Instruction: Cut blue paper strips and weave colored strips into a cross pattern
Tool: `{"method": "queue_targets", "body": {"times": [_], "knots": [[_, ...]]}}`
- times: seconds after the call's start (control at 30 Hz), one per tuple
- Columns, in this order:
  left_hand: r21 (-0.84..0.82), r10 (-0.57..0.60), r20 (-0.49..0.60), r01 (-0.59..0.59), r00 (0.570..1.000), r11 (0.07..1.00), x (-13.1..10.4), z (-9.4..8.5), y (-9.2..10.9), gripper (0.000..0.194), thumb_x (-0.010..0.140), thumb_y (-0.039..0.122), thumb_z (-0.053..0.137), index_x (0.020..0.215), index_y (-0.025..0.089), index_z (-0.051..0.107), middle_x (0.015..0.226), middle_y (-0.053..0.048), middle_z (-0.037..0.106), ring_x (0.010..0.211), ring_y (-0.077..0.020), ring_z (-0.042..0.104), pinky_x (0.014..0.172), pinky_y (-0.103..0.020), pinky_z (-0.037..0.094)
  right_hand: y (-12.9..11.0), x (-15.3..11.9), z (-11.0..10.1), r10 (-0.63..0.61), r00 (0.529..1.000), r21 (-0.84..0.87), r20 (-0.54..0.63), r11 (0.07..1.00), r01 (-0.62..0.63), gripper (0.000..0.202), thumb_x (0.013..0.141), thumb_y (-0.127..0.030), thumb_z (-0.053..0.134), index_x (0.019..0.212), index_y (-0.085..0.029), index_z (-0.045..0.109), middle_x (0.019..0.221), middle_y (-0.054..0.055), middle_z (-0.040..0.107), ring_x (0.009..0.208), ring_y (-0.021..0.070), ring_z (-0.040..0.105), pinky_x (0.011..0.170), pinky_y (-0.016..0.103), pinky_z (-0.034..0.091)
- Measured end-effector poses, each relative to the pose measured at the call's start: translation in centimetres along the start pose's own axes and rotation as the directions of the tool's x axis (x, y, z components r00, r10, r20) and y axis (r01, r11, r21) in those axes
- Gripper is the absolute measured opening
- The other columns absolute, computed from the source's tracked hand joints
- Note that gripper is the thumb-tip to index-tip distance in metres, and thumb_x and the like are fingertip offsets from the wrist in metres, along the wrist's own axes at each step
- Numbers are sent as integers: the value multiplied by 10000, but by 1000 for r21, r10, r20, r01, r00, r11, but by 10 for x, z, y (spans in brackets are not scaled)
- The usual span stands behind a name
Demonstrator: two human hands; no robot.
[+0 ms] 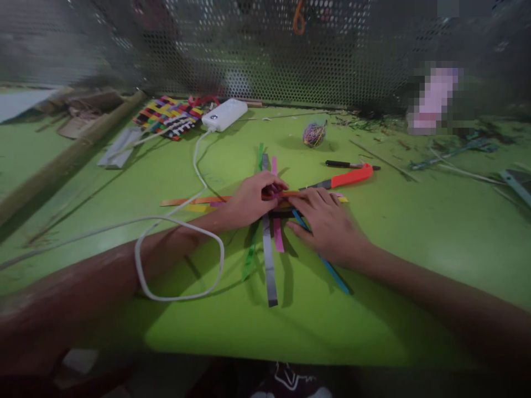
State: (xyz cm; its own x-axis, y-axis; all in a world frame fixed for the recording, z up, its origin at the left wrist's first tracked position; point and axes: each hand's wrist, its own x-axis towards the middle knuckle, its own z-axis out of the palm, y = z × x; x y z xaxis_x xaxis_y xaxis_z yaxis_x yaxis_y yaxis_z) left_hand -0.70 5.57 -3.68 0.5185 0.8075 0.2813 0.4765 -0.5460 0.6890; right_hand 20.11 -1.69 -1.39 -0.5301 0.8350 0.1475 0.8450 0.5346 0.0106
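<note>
Several coloured strips cross at the centre of the green table. My left hand (253, 200) is closed in a pinch at the crossing, on the orange strip (194, 200), which runs out to the left. From the right, my right hand (326, 226) lies over the crossing with its fingers apart, fingertips touching the orange strip. A grey strip (269, 260) and a pink strip (278, 235) point toward the near edge, with a green strip (250, 251) beside them. The blue strip (335, 273) slants out from under my right hand. Part of the crossing is hidden by my fingers.
A red-handled knife (352, 176) and a black pen-like tool (338, 163) lie beyond my right hand. A white power bank (225, 114) trails a cable (180, 298) over my left forearm. Behind are a woven colourful piece (166, 116), a wire ball (314, 134) and, left, a bamboo pole (68, 160).
</note>
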Motion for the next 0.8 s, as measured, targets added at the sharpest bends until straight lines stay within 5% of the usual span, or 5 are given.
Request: {"method": "queue_targets", "body": {"times": [0.43,0.6,0.8], "knots": [[-6,17,-9,-17,1000,1000,-1,-1,2,315,789,53,632,1065,169,728,1078,-57,748,979,-190,698,900,-325,568,-2,4,0,-8,999,-20,34,1000,9,596,1033,-586,433,1358,-123,621,1271,185,615,1144,366,539,959,552,478],[-2,36,-31,-36,999,999,-1,0,-1,262,804,84,648,1042,161,724,1045,-60,725,874,-171,682,814,-303,567,2,-3,2,-15,998,97,-59,995,20,491,1057,-479,452,1305,-103,646,1244,179,651,1159,335,558,1011,522,477],[-12,20,-20,-20,1000,1000,-2,-2,0,220,833,108,686,1044,152,729,1052,-72,717,874,-175,671,822,-323,560,6,-18,-3,-227,942,71,-248,965,251,276,1032,-254,532,1036,-101,762,1125,158,706,1131,299,591,958,453,508]]}}
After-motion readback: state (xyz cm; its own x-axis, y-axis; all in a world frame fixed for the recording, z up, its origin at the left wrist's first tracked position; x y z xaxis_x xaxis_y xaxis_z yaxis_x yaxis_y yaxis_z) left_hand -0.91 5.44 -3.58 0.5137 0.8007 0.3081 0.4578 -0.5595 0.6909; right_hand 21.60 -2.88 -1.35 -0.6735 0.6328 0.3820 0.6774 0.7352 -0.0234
